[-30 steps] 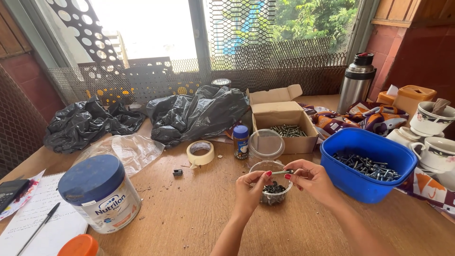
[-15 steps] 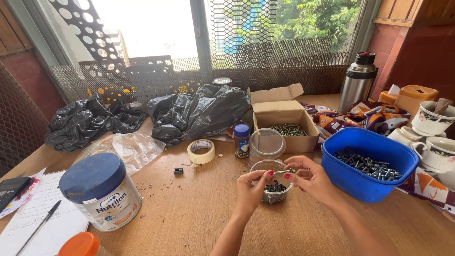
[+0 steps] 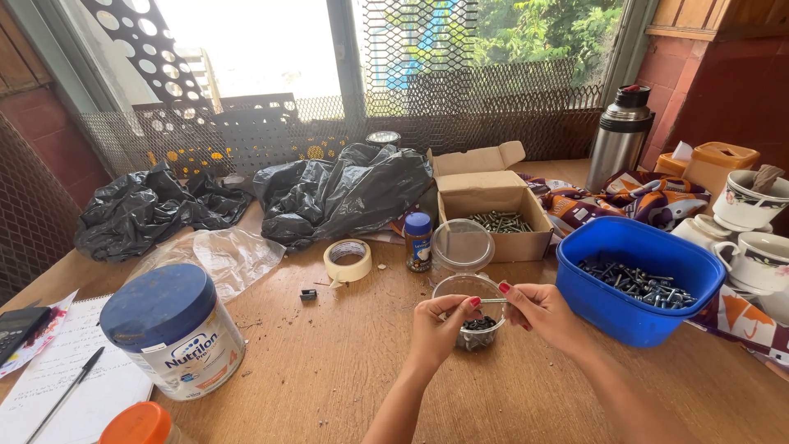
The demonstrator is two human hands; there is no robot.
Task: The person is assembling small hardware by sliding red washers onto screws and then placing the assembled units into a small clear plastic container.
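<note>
Now both hands meet over a small clear cup (image 3: 470,289) of dark screws (it sits on the wooden worktop (image 3: 345,370)). The left hand (image 3: 437,327) and the right hand (image 3: 542,311) each pinch one end of a thin metal bolt (image 3: 491,300), holding it level just above the cup. Just behind the cup lies a clear round lid (image 3: 463,244). A blue tub (image 3: 633,316) with more bolts stands just beside the right hand. Behind the lid is an open cardboard box (image 3: 491,201) with screws inside. A roll of tape (image 3: 348,261) and a small blue-capped bottle (image 3: 418,241) sit near the cup, to the left. A big tin with a blue lid (image 3: 173,329) stands well apart, far left.
</note>
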